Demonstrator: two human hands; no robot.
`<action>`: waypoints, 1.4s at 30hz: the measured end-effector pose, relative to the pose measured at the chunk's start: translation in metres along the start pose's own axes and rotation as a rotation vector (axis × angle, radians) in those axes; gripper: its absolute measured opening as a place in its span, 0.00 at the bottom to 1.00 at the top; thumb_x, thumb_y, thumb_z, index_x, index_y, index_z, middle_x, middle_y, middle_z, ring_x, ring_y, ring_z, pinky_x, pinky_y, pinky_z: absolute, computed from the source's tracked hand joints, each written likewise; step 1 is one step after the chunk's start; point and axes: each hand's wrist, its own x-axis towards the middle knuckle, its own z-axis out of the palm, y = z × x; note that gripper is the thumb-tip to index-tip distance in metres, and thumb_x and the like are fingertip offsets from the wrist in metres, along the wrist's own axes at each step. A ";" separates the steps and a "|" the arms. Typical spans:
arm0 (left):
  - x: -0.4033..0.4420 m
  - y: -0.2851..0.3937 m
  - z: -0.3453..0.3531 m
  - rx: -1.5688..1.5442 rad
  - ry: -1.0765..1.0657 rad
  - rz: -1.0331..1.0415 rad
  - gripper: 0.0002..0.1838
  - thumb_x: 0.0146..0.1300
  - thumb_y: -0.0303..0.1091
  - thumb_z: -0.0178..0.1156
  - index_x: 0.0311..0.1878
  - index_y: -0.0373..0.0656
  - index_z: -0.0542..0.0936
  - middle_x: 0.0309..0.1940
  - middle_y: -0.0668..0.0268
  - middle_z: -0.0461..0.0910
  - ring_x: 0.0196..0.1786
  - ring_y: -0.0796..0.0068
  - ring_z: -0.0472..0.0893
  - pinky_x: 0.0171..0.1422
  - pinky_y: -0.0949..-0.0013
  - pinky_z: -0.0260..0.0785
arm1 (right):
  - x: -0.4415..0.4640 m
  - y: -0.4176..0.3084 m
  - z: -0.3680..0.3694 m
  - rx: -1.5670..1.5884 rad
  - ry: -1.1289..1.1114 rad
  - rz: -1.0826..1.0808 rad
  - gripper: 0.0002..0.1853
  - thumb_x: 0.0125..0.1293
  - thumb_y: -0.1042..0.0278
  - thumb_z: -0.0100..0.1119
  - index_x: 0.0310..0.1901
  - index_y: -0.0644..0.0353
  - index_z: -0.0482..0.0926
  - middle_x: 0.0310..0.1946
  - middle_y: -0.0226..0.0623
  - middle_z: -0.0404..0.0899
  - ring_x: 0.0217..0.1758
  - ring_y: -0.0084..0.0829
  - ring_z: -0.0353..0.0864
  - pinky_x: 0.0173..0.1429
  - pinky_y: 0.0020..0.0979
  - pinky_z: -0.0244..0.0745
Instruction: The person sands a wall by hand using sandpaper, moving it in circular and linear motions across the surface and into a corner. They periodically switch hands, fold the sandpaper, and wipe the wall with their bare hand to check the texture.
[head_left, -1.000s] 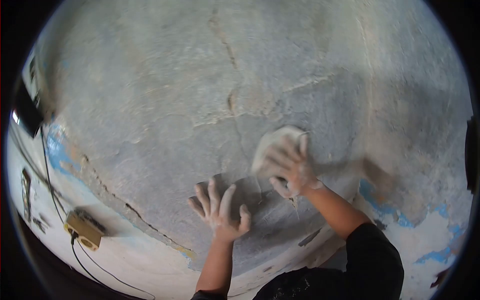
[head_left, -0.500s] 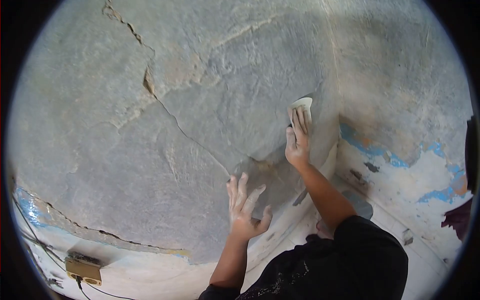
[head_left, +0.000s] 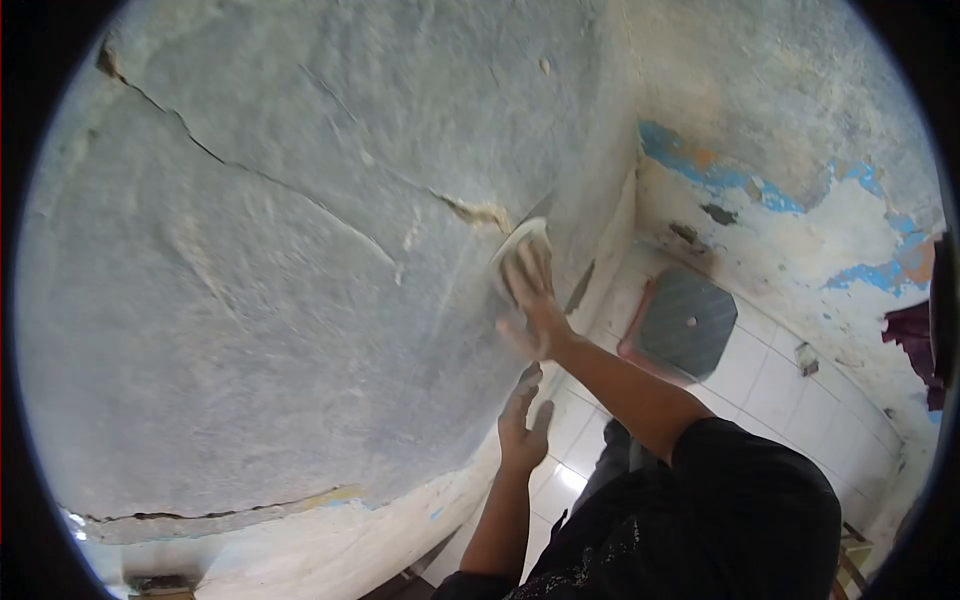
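My right hand (head_left: pixel 537 310) lies over a pale-backed piece of sandpaper (head_left: pixel 537 227), pressing it to the grey plastered wall (head_left: pixel 320 340). The sheet's upper edge shows past my fingertips, with a dark strip beside it. A rough chipped spot (head_left: pixel 478 213) in the plaster is just to the upper left. Lower down, my left hand (head_left: pixel 522 430) has its fingers stretched and thumb apart, holding nothing. It is close to the wall, though contact cannot be made out. Its fingertips come near my right wrist.
A long crack (head_left: pixel 215 155) runs down across the wall. At right, another wall (head_left: pixel 760 180) has peeling blue paint. A grey-topped stool (head_left: pixel 690 325) stands on the tiled floor (head_left: pixel 775 375). Dark red cloth (head_left: pixel 910 340) hangs at the far right, and an outlet box shows at lower left.
My right hand has moved down the wall with the sandpaper, nearer my left hand. The view has shifted right and down, showing more of the floor and stool.
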 end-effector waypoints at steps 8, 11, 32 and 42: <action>-0.027 -0.061 0.022 -0.508 0.154 -0.391 0.18 0.70 0.33 0.52 0.60 0.38 0.71 0.62 0.54 0.72 0.64 0.58 0.72 0.66 0.56 0.64 | -0.014 -0.005 0.018 0.136 0.114 0.165 0.45 0.68 0.39 0.48 0.76 0.60 0.46 0.77 0.56 0.38 0.79 0.62 0.32 0.76 0.61 0.30; -0.016 -0.065 0.033 -0.559 0.186 -0.530 0.14 0.71 0.28 0.48 0.58 0.38 0.73 0.57 0.57 0.75 0.59 0.64 0.76 0.62 0.61 0.67 | -0.035 0.027 0.030 0.122 0.017 0.223 0.46 0.68 0.38 0.47 0.76 0.59 0.43 0.77 0.55 0.36 0.79 0.62 0.30 0.77 0.60 0.29; 0.135 -0.193 0.186 -0.511 0.038 -0.920 0.14 0.72 0.32 0.47 0.56 0.37 0.71 0.50 0.60 0.76 0.55 0.66 0.76 0.60 0.60 0.68 | -0.108 0.262 0.020 0.180 -0.075 0.565 0.51 0.63 0.36 0.51 0.74 0.68 0.46 0.77 0.59 0.34 0.80 0.59 0.28 0.76 0.63 0.28; 0.196 -0.229 0.194 -0.591 0.044 -0.849 0.15 0.70 0.37 0.54 0.56 0.42 0.72 0.54 0.62 0.75 0.59 0.62 0.74 0.63 0.56 0.64 | -0.107 0.330 0.067 0.446 0.412 0.721 0.47 0.70 0.37 0.38 0.75 0.67 0.38 0.77 0.56 0.31 0.81 0.50 0.30 0.78 0.53 0.28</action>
